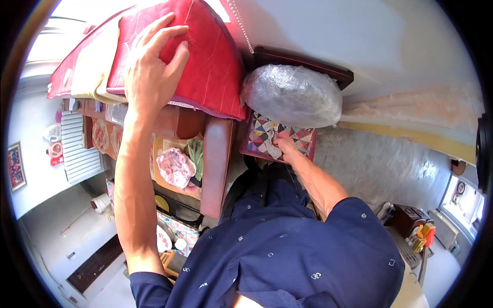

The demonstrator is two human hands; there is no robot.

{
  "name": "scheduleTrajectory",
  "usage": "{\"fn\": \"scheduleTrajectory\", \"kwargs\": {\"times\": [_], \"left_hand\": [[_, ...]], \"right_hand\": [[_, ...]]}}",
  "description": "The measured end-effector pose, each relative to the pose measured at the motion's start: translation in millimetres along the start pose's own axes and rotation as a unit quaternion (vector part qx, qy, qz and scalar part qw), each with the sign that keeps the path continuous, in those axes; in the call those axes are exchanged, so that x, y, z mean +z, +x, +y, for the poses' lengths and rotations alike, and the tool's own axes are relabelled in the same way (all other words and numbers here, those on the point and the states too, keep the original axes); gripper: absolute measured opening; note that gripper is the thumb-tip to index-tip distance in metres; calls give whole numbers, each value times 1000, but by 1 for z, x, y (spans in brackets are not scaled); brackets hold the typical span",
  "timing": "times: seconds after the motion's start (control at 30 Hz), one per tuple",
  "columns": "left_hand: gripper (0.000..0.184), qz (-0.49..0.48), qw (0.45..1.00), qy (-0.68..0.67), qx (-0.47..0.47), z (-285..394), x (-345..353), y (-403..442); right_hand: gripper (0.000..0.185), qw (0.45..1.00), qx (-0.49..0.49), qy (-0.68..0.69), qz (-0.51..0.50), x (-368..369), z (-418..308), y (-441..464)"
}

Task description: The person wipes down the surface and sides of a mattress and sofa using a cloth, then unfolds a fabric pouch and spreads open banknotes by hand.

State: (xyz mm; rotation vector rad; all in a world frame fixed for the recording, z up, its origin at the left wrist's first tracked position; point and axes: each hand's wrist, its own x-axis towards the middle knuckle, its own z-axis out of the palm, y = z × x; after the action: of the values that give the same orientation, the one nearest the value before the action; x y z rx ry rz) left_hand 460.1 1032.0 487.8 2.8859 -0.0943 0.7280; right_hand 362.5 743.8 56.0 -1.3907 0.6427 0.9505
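My left hand [154,72] is raised at the upper left, fingers apart and slightly curved. It is over, or against, a large red quilted pad [213,61]; whether it presses on the pad I cannot tell. Lower down, my right hand [286,145] is closed on a crumpled grey cloth [271,148]. That cloth lies on a patchwork cover [304,137] of coloured triangles, on a low surface in front of me. Just behind the cover sits a bulky bundle wrapped in clear plastic [292,95].
A brown sofa [215,164] stands at my left, with a pink floral cloth [176,167] on its seat. A beaded cord [241,25] hangs beside the red pad. Grey floor [375,159] stretches to the right, towards a dark wooden box [408,220].
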Motion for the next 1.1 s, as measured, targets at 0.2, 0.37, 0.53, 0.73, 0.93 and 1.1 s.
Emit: {"fn": "scheduleTrajectory", "kwargs": {"times": [0.2, 0.37, 0.53, 0.73, 0.93, 1.1], "left_hand": [[26, 26, 999, -23, -2, 9, -6, -1], [15, 117, 989, -82, 42, 9, -7, -3], [13, 177, 979, -91, 32, 15, -11, -14], [20, 262, 956, -119, 53, 15, -17, -51], [38, 242, 940, -119, -210, 30, -10, -225], [44, 119, 741, -212, -626, 100, 64, -508]], "right_hand": [[45, 996, 37, 26, -78, -5, 0, -14], [52, 992, 56, 45, -106, -30, 17, -7], [49, 990, 66, 27, -120, -45, 11, -16], [45, 988, 46, -59, -133, -41, 3, -10], [41, 987, 41, -60, -141, -17, -8, -30], [39, 973, 40, -2, -227, 15, 22, -13]]}}
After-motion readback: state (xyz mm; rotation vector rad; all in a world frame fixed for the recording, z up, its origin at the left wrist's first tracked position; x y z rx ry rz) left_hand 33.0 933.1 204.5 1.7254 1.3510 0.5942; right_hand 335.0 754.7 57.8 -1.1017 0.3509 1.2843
